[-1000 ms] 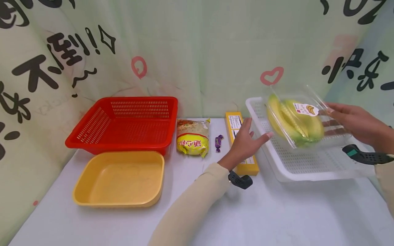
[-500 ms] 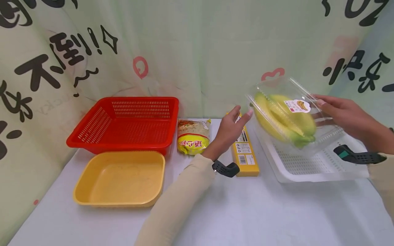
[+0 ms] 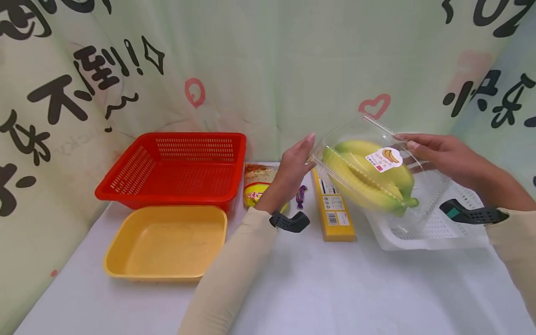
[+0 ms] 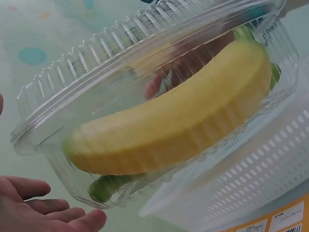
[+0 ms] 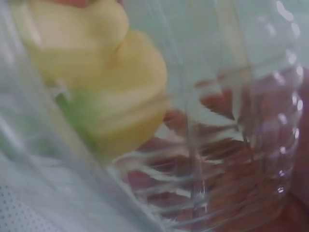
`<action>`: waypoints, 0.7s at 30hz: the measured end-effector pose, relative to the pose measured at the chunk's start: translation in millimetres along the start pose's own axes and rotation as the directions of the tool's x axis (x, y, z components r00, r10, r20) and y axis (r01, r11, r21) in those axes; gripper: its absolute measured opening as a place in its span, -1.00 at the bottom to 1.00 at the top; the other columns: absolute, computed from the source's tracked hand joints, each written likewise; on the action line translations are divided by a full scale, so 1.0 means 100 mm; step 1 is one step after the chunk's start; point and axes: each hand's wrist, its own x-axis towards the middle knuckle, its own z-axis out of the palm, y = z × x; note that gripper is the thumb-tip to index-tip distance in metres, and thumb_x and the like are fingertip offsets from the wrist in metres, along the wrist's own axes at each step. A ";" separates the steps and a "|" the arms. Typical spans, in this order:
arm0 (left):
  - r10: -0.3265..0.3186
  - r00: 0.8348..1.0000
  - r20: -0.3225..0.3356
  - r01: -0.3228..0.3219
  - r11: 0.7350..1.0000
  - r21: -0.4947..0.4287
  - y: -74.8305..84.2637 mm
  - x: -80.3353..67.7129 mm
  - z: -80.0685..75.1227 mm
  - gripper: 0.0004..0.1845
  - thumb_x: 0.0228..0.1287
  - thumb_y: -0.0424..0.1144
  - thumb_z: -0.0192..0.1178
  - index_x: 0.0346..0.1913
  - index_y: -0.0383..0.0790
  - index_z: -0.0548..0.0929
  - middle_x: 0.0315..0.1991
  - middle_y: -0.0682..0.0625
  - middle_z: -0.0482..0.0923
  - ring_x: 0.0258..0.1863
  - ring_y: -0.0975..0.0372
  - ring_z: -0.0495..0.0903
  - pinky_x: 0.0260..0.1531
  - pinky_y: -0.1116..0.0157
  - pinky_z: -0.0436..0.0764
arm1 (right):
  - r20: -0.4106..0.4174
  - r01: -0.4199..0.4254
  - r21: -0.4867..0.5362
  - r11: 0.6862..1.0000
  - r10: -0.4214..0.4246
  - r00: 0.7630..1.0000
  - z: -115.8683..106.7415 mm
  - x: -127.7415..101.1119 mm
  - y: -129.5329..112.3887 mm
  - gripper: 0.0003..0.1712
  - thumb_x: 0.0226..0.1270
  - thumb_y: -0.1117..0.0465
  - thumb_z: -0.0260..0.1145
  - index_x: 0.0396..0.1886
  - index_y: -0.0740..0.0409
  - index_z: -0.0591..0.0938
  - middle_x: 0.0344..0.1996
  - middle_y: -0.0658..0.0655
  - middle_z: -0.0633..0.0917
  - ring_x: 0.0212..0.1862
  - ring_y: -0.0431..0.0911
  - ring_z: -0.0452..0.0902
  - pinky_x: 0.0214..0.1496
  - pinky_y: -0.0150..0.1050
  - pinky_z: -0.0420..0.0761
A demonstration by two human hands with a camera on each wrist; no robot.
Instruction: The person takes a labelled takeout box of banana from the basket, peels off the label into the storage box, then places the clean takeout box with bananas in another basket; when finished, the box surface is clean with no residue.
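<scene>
In the head view, a clear plastic clamshell box (image 3: pixel 363 128) of bananas (image 3: pixel 368 174) is tilted over the left part of the white basket. My right hand (image 3: pixel 444 156) grips it at its right end, thumb on top and fingers seen through the plastic. My left hand (image 3: pixel 289 172) is at the box's left end with fingers extended; in the left wrist view, its fingers (image 4: pixel 43 203) lie close to the box's lower corner, thumb mostly out of frame. A round-edged banana label (image 3: pixel 384 159) is on the lid. The right wrist view is blurred, with fingers behind the plastic.
The white perforated basket (image 3: pixel 435 244) stands on the right, beside a long yellow carton (image 3: pixel 335 211). A purple-wrapped candy (image 3: pixel 301 196) and a yellow food packet (image 3: pixel 256 177) lie left of it. A red basket (image 3: pixel 197 184) and a yellow tray (image 3: pixel 167 244) stand farther left.
The right hand has carried the banana box leftward from over the white basket's middle. The left hand has also moved left, staying by the box's left end, and now covers part of the food packet.
</scene>
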 end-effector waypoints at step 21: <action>-0.120 0.955 0.270 0.097 0.990 0.098 0.20 -0.36 -0.39 -0.39 0.40 0.08 -0.09 0.47 0.07 0.21 0.23 -0.03 0.32 0.22 0.09 0.30 0.18 -0.01 0.41 | 0.112 0.268 0.097 0.958 -0.279 0.954 0.36 0.09 -0.39 -0.53 0.54 0.21 0.07 0.37 0.21 0.42 0.07 -0.10 0.63 -0.11 -0.13 0.65 -0.18 -0.24 0.68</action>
